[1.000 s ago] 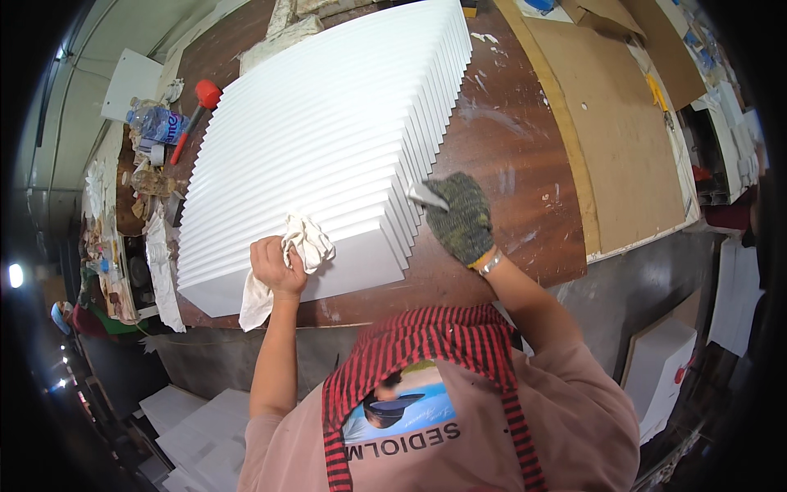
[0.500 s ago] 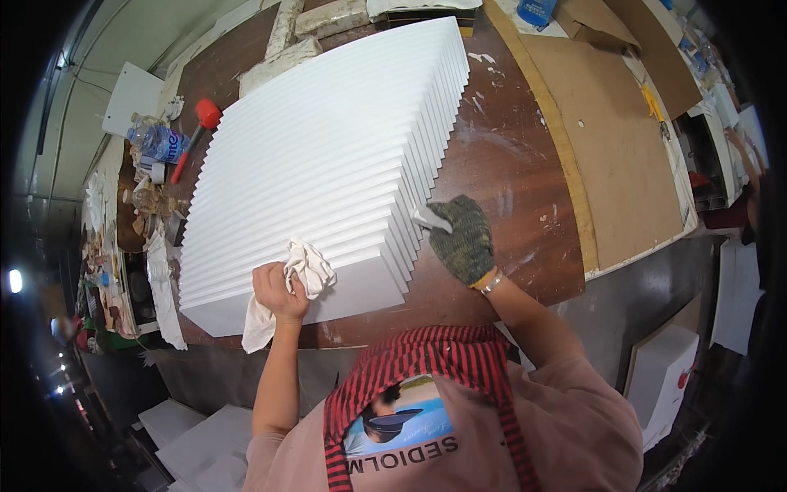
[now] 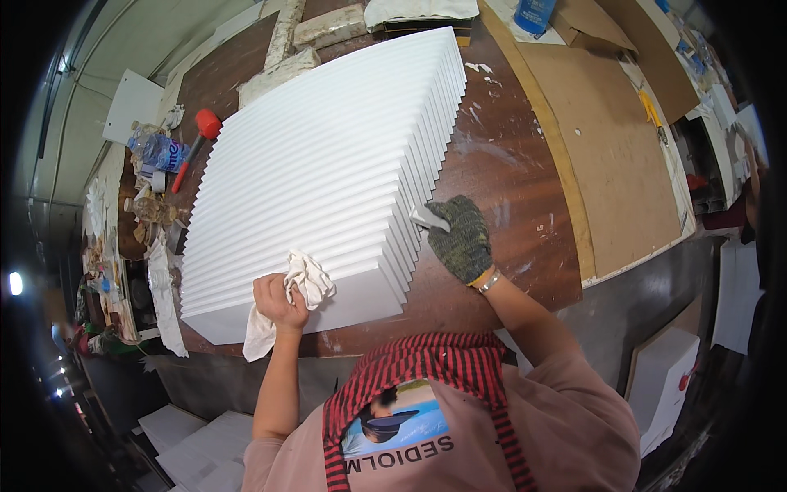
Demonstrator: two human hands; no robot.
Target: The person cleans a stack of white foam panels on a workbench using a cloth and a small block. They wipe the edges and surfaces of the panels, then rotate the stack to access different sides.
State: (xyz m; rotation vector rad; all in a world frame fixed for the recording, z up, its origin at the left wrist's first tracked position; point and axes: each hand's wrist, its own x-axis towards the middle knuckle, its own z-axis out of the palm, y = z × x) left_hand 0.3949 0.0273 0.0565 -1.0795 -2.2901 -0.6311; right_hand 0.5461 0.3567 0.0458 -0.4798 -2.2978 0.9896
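Note:
A large stack of white boards or ribbed panel lies on the brown table, its stepped edges along the right side. My bare left hand is closed round a crumpled white cloth at the near edge of the stack; part of the cloth hangs down below the hand. My right hand, in a dark green knitted glove, is closed by the stack's right side. From its fingers a small pale grey piece points at the stepped edges. What kind of thing this piece is, I cannot make out.
A red-headed mallet and plastic bottles stand left of the stack. Rough pale blocks lie at the far side. To the right are a brown board, a yellow-handled tool and a blue container.
The whole picture has shifted slightly. Both hands stay at about the same spots on the stack, with the cloth and the pale piece still in them.

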